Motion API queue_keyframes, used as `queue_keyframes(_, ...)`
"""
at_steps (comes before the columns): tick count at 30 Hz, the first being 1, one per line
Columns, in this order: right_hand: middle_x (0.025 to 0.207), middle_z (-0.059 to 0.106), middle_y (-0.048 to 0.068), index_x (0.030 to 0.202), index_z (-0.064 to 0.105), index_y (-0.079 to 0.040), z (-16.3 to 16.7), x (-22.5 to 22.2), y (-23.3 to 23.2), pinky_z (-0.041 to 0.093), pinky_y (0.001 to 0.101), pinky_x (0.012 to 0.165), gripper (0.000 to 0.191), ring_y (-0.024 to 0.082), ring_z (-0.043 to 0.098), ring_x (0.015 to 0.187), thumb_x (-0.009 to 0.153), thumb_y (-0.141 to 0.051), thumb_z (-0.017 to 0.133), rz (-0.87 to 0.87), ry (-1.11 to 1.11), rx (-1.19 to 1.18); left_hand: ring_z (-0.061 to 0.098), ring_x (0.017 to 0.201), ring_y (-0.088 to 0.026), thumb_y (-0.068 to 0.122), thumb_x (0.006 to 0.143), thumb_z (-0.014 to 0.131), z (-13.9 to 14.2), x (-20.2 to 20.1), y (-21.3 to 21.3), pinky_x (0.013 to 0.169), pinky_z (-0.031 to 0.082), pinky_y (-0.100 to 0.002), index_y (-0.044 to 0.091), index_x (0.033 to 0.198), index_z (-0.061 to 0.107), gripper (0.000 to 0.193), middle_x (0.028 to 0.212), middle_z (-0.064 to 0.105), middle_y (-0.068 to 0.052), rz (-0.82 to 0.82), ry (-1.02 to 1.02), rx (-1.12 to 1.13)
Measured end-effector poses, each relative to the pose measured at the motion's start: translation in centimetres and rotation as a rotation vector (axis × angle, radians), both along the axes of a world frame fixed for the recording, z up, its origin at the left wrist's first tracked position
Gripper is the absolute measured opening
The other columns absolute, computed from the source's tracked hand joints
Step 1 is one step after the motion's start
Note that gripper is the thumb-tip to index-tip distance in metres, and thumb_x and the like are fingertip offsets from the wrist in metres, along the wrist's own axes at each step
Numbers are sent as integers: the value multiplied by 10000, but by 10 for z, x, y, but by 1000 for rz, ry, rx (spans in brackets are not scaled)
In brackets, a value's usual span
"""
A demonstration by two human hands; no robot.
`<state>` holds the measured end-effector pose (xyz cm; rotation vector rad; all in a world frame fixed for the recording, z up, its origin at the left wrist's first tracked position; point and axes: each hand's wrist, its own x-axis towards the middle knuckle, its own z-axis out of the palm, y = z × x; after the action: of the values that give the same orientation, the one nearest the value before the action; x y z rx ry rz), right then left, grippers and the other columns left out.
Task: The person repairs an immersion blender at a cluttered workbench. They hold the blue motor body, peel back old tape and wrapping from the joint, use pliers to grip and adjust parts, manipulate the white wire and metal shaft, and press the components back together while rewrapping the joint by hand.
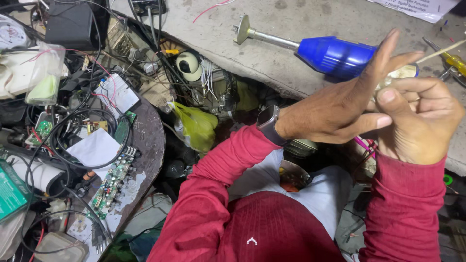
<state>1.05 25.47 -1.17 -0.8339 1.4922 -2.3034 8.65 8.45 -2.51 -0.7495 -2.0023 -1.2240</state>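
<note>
My left hand [347, 104] and my right hand [420, 119] meet in front of me, fingers pressed around a small pale round object [400, 73] that is mostly hidden between them. A thin stick [441, 51] pokes out to the right from above my right hand. My left wrist wears a dark watch [268, 123]. Both sleeves are red. Just behind my hands, a blue hand blender body [335, 56] with a metal shaft and foot [252, 33] lies on the grey concrete bench [301, 19].
A yellow-handled screwdriver [455, 62] lies at the right edge. A round dark table [150, 140] at left carries a green circuit board [112, 182], black cables and white paper. A yellow-green plastic bag [196, 127] and a white round camera [188, 65] sit among wiring.
</note>
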Motion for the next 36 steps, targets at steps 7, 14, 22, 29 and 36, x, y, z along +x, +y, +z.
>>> queue_keyframes(7,1000,722,175,1085,691,65,9,6,2,571,262,756,142,177,688,816,1022,-43,759,153,-136,-197,704,954,-205,290,994,719,7,3,7,721,577,-301,169,1385,551,443,1133,637,-6,479,108,-231)
queue_keyframes(14,1059,709,200,1153,673,92,-7,7,10,553,279,839,163,186,677,874,1062,-12,759,42,52,5,717,860,-196,103,961,705,8,-1,6,739,591,-296,134,1258,608,314,1033,640,-17,476,209,-9)
queue_keyframes(22,1050,714,217,1181,609,85,-32,-29,31,595,327,868,229,223,719,877,1038,45,783,114,2,-29,723,1050,-176,0,1014,642,-27,12,50,883,626,-250,173,1459,445,517,1234,632,-51,352,-14,196)
queue_keyframes(29,1070,694,204,1179,574,69,-37,-36,50,599,361,914,236,224,712,913,1005,38,731,131,-39,-37,681,937,-198,65,1032,641,-15,7,40,780,588,-285,187,1570,318,639,1104,591,-33,234,-125,-95)
queue_keyframes(36,1060,685,170,1348,471,16,-63,-55,75,562,382,951,351,244,710,954,1111,50,728,171,-61,-23,630,838,-211,196,1011,556,-7,-37,21,648,524,-348,99,1244,490,261,1032,568,-67,434,231,-489)
